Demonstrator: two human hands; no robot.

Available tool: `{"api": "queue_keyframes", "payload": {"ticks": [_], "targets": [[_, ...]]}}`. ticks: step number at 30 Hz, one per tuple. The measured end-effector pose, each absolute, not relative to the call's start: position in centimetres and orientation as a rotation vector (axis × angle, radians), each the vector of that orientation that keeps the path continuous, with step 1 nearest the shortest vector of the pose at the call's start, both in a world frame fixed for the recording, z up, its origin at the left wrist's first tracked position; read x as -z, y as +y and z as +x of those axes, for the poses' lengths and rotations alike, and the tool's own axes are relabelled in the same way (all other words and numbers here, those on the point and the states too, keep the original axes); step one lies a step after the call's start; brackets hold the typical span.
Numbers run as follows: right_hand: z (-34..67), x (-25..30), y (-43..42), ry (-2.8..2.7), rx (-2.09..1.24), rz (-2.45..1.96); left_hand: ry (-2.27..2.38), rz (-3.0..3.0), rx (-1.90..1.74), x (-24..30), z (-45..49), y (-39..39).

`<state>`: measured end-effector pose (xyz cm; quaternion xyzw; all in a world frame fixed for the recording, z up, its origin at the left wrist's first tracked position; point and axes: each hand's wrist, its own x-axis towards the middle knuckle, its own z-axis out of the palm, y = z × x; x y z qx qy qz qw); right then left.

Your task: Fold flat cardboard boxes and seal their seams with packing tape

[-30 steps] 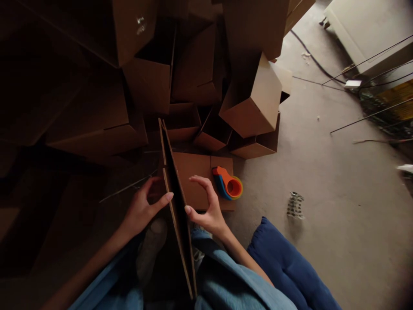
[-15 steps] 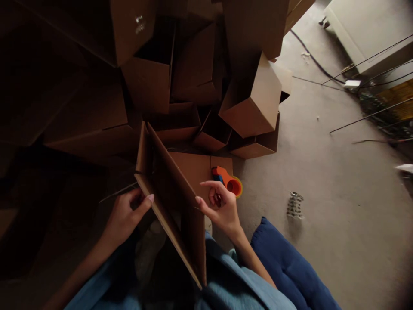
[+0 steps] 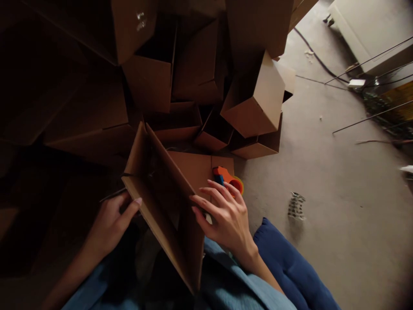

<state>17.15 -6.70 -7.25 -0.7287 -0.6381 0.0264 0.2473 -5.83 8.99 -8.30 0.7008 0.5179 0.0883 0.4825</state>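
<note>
A partly opened cardboard box [image 3: 176,172] stands tilted in front of my body, its walls forming a narrow slanted opening. My left hand [image 3: 111,219] grips the box's left wall, thumb on the near side and the other fingers partly hidden behind it. Against the right wall rests my right hand [image 3: 226,215], with its fingers stretched and spread and the fingertips at the upper edge. Just beyond the right fingers lies an orange tape dispenser [image 3: 226,174] with a blue part, on a flat piece of cardboard [image 3: 193,165].
Many open cardboard boxes [image 3: 146,82] are piled ahead and to the left. A blue cushion [image 3: 287,267] lies at my right. An empty-looking blister strip [image 3: 296,206] is on the concrete floor [image 3: 338,181]. Cables and a white cabinet [image 3: 371,34] stand at upper right.
The box has opened wider as my left hand moved left with its wall. My right hand has gone from curled fingers to spread ones along the right wall.
</note>
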Motion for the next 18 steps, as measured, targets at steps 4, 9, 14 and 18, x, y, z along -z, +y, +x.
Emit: {"api": "queue_keyframes", "payload": {"ticks": [4, 9, 14, 18], "targets": [[17.2, 7.0, -7.0, -1.773, -0.214, -1.951, 1.235, 1.754, -0.21, 7.8, -5.6, 8.7], [17.9, 7.7, -7.7, -1.574, -0.137, -1.923, 1.294, 1.814, -0.22, 8.0, -5.5, 8.8], [19.2, 9.0, -7.7, -1.164, 0.015, -1.969, 1.346, 1.734, -0.152, 8.9, -4.9, 8.6], [19.5, 10.1, -7.5, -1.059, -0.004, -1.943, 1.4, 1.659, -0.293, 9.9, -4.1, 7.9]]}}
